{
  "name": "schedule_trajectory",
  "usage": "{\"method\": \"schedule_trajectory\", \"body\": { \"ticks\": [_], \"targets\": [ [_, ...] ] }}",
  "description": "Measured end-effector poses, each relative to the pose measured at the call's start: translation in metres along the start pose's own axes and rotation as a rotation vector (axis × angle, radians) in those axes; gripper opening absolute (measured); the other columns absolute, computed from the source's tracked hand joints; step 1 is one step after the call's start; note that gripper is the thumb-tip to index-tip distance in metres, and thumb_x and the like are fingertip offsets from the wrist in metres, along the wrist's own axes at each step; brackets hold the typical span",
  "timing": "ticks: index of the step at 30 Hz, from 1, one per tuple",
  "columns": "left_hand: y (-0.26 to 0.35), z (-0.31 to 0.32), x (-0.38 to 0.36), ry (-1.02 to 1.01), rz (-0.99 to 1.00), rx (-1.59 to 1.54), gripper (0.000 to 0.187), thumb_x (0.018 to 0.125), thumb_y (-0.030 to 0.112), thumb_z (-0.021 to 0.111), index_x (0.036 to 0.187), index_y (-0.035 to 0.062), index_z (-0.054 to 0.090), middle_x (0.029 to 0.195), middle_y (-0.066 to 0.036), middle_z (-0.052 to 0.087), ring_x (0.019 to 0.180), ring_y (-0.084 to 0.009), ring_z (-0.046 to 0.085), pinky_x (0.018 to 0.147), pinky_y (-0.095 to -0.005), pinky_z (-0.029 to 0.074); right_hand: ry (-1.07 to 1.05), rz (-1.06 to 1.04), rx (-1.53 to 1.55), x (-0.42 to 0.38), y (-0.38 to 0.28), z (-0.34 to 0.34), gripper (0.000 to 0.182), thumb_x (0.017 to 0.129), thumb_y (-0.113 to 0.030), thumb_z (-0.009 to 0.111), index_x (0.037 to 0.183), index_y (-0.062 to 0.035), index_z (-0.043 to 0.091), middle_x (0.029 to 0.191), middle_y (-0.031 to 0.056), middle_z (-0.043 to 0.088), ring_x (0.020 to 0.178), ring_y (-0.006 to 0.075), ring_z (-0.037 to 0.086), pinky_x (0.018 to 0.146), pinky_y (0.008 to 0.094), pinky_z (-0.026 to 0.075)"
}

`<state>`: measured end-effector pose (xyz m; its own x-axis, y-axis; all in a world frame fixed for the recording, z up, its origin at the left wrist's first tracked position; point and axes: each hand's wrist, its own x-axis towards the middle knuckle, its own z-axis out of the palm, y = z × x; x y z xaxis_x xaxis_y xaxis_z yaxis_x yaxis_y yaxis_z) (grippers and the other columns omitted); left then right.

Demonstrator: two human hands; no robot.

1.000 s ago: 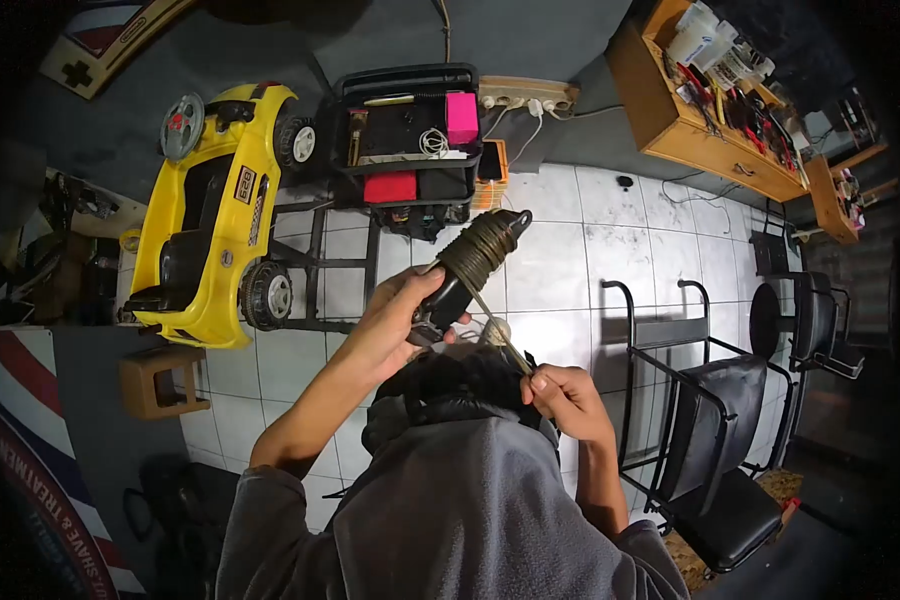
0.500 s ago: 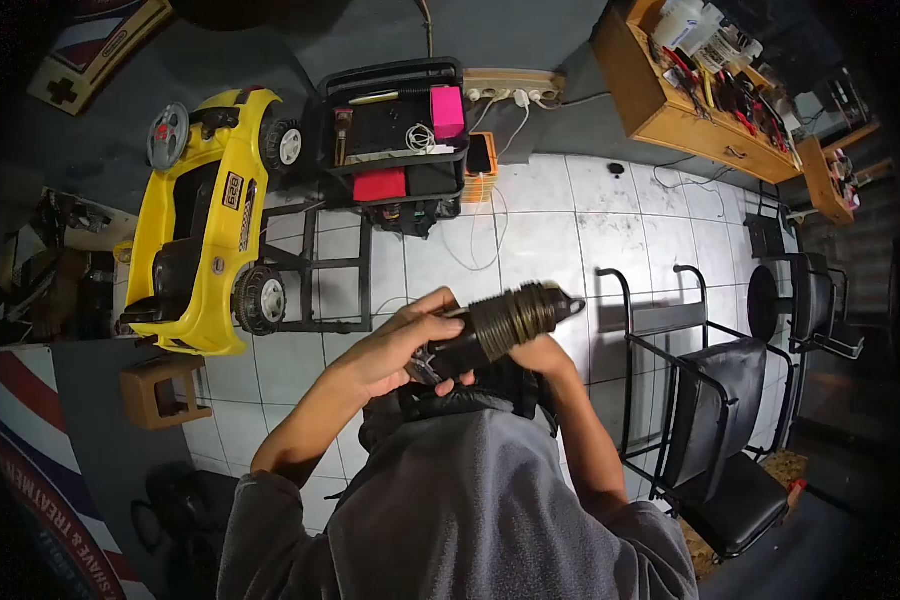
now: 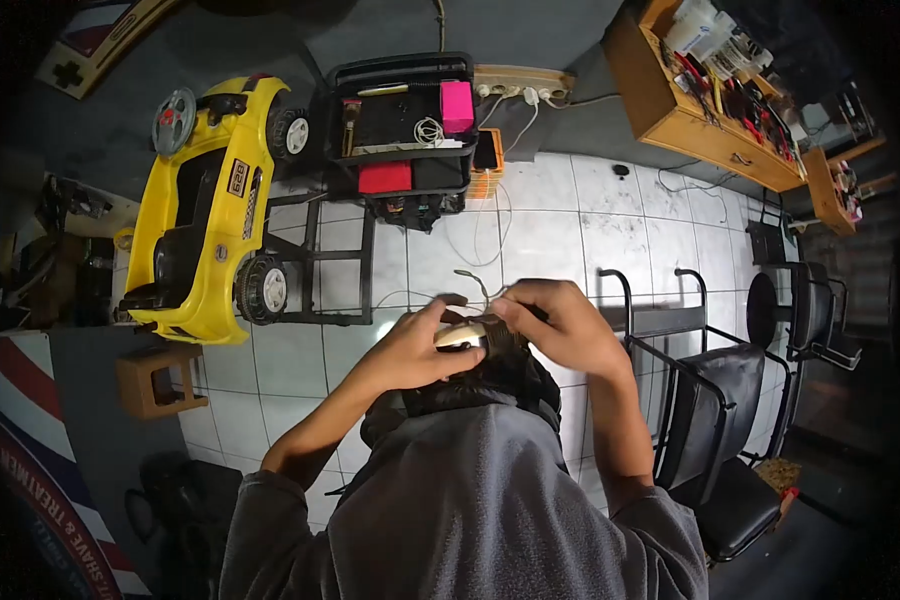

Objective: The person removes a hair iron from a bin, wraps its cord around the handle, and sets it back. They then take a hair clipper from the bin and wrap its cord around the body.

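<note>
My left hand point(image 3: 410, 350) is wrapped round a dark device with a pale end point(image 3: 458, 336), held in front of my lap. Beside it, the fingertips of my right hand point(image 3: 570, 330) are pinched on a thin cord point(image 3: 486, 288), whose loose end curves up above the hands. Dark coils on the device show between the two hands, partly covered by the fingers. Black cloth or a bag lies on my lap beneath them; its details are too dark to tell.
A yellow toy car point(image 3: 205, 210) stands at the left near a black trolley point(image 3: 400, 110) with a pink box point(image 3: 457, 106). A brown stool point(image 3: 160, 382) is lower left. Black-framed chairs point(image 3: 715, 400) stand at the right, below a wooden cabinet point(image 3: 690, 125) with tools.
The coiled device has turned, so its pale end now shows and its ribbed side is less visible. My right hand has risen from behind it to the cord, which now sticks up loose.
</note>
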<state>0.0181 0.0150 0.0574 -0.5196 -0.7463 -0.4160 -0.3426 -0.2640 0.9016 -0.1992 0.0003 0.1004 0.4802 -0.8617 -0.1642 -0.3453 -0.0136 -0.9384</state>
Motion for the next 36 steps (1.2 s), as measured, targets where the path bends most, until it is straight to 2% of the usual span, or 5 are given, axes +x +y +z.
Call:
{"method": "schedule_trajectory", "body": {
  "ticks": [6,11,18,24,36],
  "targets": [
    [-0.001,-0.002,0.001,0.239,0.183,0.326,0.052,0.072,0.023,0.077,0.114,-0.0006,0.057,0.096,-0.019,0.067,0.085,-0.0291,0.069,0.076,-0.0342,0.052,0.182,0.075,-0.186,-0.031,-0.009,0.013,0.019,0.092,-0.013,0.055,0.090,0.0038,0.063,0.071,0.0195,0.061,0.058,0.0307,0.057,0.058,0.0352,0.045],
    [0.001,-0.005,0.005,0.486,0.282,0.344,0.058,0.067,0.016,0.079,0.117,0.0019,0.053,0.098,-0.018,0.067,0.089,-0.0316,0.068,0.077,-0.0356,0.054,0.095,0.298,0.084,-0.036,0.019,0.027,0.032,0.099,-0.023,0.047,0.090,0.0009,0.066,0.063,0.0059,0.055,0.058,0.0119,0.051,0.055,0.0295,0.042],
    [0.001,-0.009,0.006,0.513,0.462,0.459,0.060,0.067,0.012,0.079,0.119,0.0027,0.051,0.102,-0.019,0.066,0.089,-0.0317,0.069,0.076,-0.0351,0.055,0.311,0.155,0.308,-0.043,0.010,0.036,0.018,0.093,-0.015,0.061,0.095,0.0021,0.067,0.074,0.0077,0.058,0.067,0.0149,0.055,0.058,0.0267,0.043],
    [0.000,-0.003,0.011,0.524,0.416,0.416,0.058,0.066,0.011,0.080,0.116,0.0020,0.051,0.105,-0.022,0.066,0.092,-0.0326,0.068,0.077,-0.0352,0.054,0.617,-0.366,-0.754,-0.042,-0.021,0.048,0.021,0.072,0.003,0.073,0.092,-0.0003,0.069,0.080,0.0089,0.061,0.065,0.0227,0.059,0.055,0.0322,0.045],
    [0.018,-0.015,0.011,0.390,0.376,-0.203,0.035,0.082,0.003,0.068,0.111,-0.0022,0.050,0.095,-0.009,0.063,0.083,-0.0116,0.060,0.066,-0.0253,0.050,0.421,0.099,0.302,-0.018,0.030,0.080,0.024,0.097,-0.018,0.054,0.098,0.0027,0.065,0.075,0.0060,0.054,0.067,0.0127,0.050,0.064,0.0274,0.043]
  ]
}}
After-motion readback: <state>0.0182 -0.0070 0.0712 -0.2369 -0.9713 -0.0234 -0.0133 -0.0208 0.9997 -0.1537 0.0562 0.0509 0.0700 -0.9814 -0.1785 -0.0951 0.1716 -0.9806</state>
